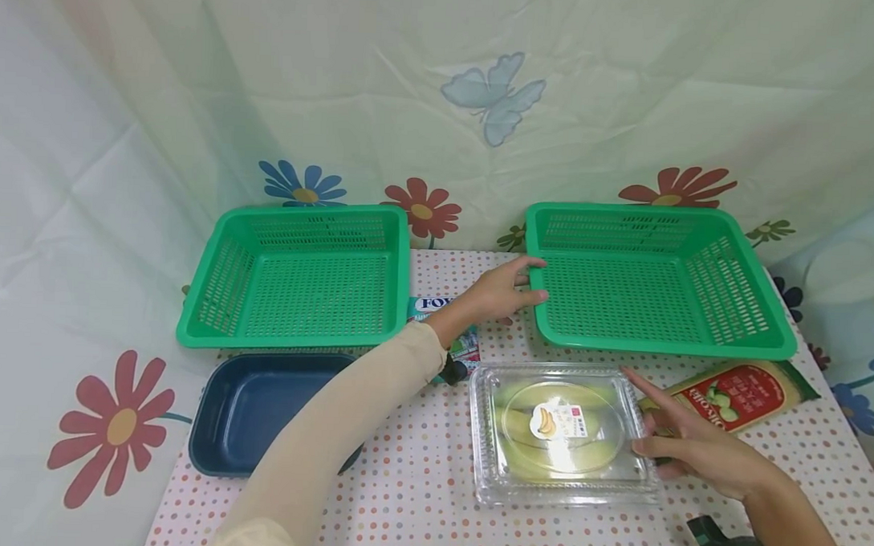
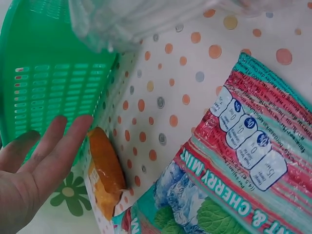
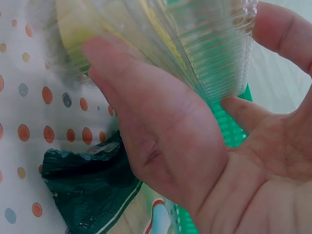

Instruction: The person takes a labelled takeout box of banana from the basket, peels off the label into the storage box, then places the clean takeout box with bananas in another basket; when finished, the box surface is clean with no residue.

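My left hand [image 1: 497, 291] is at the left rim of the right green basket [image 1: 658, 347], fingers extended over the edge. In the left wrist view these fingers lie fairly straight against the basket's slotted side. My right hand [image 1: 713, 443] holds the right side of a clear plastic clamshell box [image 1: 567, 486], thumb near its front right and index finger along the far right corner. Yellow-green fruit shows through the lid, which bears a label with a banana picture. Beneath my left forearm lies a FOX mint and cherry candy bag [image 2: 234, 165], partly covered in the head view.
Another green basket [image 1: 293, 344] stands at the back left, with a dark blue tray [image 1: 259, 411] before it, partly hidden by my left sleeve. An Olivoila packet [image 1: 744, 392] lies right of the box. A small orange packet [image 2: 105, 165] lies near the right basket.
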Motion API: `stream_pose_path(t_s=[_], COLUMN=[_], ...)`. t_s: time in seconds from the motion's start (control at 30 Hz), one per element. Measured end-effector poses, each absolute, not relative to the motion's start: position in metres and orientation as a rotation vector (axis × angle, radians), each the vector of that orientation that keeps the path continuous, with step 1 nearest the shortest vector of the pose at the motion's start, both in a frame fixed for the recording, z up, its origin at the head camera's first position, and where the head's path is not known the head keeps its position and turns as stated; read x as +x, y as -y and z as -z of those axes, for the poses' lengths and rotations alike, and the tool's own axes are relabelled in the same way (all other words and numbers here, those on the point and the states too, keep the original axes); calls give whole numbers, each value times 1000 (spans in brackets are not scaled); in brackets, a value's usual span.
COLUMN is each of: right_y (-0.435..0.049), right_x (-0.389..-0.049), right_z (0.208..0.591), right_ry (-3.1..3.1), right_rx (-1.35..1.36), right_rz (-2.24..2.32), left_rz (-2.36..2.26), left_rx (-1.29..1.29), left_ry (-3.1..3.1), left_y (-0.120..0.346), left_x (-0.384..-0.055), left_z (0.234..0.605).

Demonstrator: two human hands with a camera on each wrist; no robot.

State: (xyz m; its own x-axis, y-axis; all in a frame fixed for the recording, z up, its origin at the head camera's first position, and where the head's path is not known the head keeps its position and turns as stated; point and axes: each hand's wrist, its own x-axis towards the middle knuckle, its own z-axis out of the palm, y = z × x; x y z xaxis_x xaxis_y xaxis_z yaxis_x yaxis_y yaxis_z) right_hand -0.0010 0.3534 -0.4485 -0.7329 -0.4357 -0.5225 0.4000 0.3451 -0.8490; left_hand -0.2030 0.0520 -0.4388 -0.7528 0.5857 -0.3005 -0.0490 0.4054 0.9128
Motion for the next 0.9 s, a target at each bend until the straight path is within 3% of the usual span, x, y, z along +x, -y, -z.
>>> stream_pose_path(t_s=[0.9], right_y=[-343], right_x=[-5], right_z=[444], right_ry=[-1894], right_rx=[31], right_rz=[1428], left_rz=[-1360], left_rx=[475], left_ry=[-2038], left_y=[-52], left_x=[-203], left_z=[432])
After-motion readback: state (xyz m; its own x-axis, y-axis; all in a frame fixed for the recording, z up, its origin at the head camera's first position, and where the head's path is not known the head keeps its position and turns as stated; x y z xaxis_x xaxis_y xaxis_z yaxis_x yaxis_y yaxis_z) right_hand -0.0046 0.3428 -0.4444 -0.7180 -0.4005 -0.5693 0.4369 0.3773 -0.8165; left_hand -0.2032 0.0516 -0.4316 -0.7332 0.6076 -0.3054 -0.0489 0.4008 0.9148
